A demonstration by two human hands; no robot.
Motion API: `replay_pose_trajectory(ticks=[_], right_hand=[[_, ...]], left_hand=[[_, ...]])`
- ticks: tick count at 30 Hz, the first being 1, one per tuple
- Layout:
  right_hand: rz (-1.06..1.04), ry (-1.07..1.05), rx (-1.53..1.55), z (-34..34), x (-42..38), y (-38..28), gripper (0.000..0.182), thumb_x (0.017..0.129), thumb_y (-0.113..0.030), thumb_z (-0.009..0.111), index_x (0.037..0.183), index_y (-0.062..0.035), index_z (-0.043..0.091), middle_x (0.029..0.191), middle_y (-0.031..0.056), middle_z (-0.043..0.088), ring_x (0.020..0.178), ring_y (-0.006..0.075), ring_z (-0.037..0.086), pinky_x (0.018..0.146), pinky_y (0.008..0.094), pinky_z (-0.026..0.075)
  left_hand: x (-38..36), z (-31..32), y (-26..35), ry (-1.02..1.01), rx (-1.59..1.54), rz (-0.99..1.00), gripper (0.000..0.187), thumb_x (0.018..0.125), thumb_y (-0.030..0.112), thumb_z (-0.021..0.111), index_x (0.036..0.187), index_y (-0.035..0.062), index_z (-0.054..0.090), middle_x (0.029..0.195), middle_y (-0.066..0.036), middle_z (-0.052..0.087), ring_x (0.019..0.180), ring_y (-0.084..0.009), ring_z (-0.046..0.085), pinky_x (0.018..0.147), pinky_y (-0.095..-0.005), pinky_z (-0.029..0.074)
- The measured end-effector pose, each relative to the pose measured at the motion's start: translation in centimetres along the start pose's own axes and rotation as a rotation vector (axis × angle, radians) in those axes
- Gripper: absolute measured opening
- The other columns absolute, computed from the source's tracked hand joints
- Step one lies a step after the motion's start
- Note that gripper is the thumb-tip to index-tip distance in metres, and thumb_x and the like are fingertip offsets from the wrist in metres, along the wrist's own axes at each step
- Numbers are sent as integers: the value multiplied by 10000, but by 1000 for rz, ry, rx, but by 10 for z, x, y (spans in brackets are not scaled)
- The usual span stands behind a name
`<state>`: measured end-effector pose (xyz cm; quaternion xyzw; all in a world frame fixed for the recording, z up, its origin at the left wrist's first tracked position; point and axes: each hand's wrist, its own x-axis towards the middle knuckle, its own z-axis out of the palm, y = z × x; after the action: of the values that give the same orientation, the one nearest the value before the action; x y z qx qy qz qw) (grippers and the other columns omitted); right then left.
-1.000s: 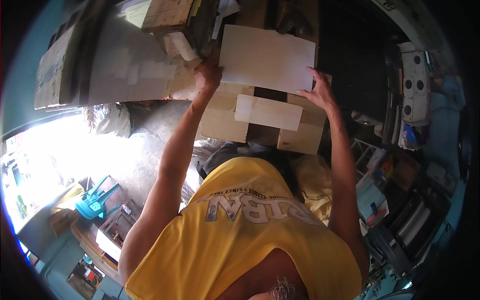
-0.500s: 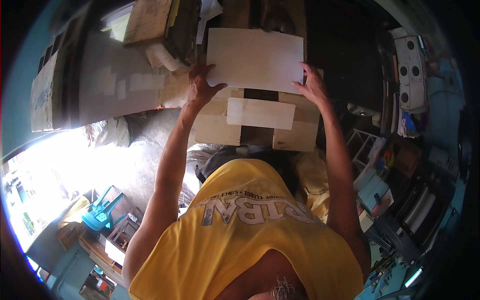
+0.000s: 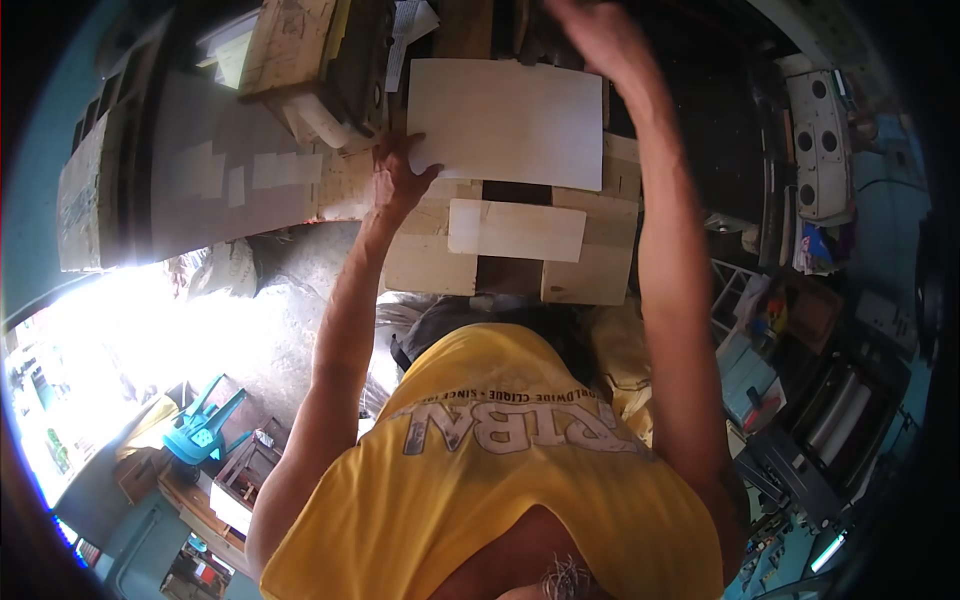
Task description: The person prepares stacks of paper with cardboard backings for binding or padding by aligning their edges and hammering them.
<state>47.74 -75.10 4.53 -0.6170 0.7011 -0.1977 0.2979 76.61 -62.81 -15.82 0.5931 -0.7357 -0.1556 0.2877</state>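
A large pale sheet [image 3: 505, 120] lies flat over a wooden frame on the bench. At its left edge rests my left hand [image 3: 402, 178], thumb and fingers spread around the lower left corner. My right hand [image 3: 603, 38] is stretched past the sheet's far right corner, blurred, its fingers partly cut off by the top of the view. A dark object [image 3: 538, 45] sits at the sheet's far edge, near that hand. Closer to my body, a smaller pale strip [image 3: 517, 230] lies across two light boards [image 3: 432, 262] with a dark gap between them.
To the left stands a wooden box [image 3: 290, 50] with papers by it, beside a grey panel [image 3: 215, 170] bearing pale patches. A white piece with round holes [image 3: 822, 140] is at the right. A blue plastic chair [image 3: 203, 425] stands on the floor at lower left.
My right hand has left the sheet's right edge and moved up and away, beyond its far corner. My left hand stays at the left edge; the sheet keeps nearly the same place.
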Motion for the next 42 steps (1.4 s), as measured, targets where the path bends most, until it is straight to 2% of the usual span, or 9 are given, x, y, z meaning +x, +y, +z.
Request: replay_pose_trajectory(ticks=[3,10,19,25,26,28,32,37,42], right_hand=[[13,-248,-112,34,-2,7,613,892,-522,623,839,84,701,882,280,704,873,389,714,757,442,560],[129,-39,-86,91,-15,43,543,869,-376,597,1140,93,553,1034,286,681,984,437,672,851,459,538],[-78,202,-106,150,-24,86,550,928,-423,590,1134,67,447,821,280,685,783,457,689,741,514,548],[-54,44,-11,99,-15,75,708,882,-571,612,1107,99,566,970,333,673,951,479,666,835,486,541],[-25,19,-12,87,-16,66,827,848,-675,588,1111,109,608,1067,327,669,1045,470,649,858,473,536],[116,-1,360,68,-4,79,809,889,-728,492,1109,28,681,843,99,694,734,213,660,708,336,528],[160,-69,579,9,-28,56,852,874,-762,490,1246,-8,624,788,56,646,690,108,610,679,302,526],[139,238,-271,67,-3,176,598,921,-501,601,1216,18,576,1009,240,697,952,402,690,844,462,552],[295,215,-321,97,-37,161,472,843,-344,695,1126,8,556,1018,276,687,985,447,670,853,511,545]], left_hand=[[0,0,2,7,2,-25,566,660,176,875,1175,75,664,1191,-169,582,1150,-380,521,996,-457,444],[-2,-2,4,30,-53,-75,562,650,141,849,1168,46,652,1181,-182,577,1133,-394,510,987,-473,438],[-1,-3,5,28,-18,-84,568,680,158,833,1204,52,641,1215,-192,571,1159,-417,494,1001,-472,442],[-5,-3,2,-12,-15,-83,579,675,169,834,1204,35,641,1215,-198,580,1173,-395,496,1015,-463,423],[-5,-3,3,-14,-19,-65,582,672,171,835,1203,32,641,1212,-200,585,1175,-389,497,1017,-461,418],[0,-1,5,-3,-15,-46,585,667,174,837,1199,29,643,1204,-199,596,1177,-380,501,1021,-457,410],[-2,-3,8,-12,17,-46,581,665,177,851,1194,48,648,1214,-192,589,1182,-385,504,1029,-463,413],[0,-1,8,8,12,-48,580,684,183,849,1211,56,641,1214,-188,592,1171,-389,524,1009,-467,438],[17,12,1,102,-15,-145,497,688,127,815,1138,-3,649,1071,-223,668,1033,-422,607,926,-480,481]])
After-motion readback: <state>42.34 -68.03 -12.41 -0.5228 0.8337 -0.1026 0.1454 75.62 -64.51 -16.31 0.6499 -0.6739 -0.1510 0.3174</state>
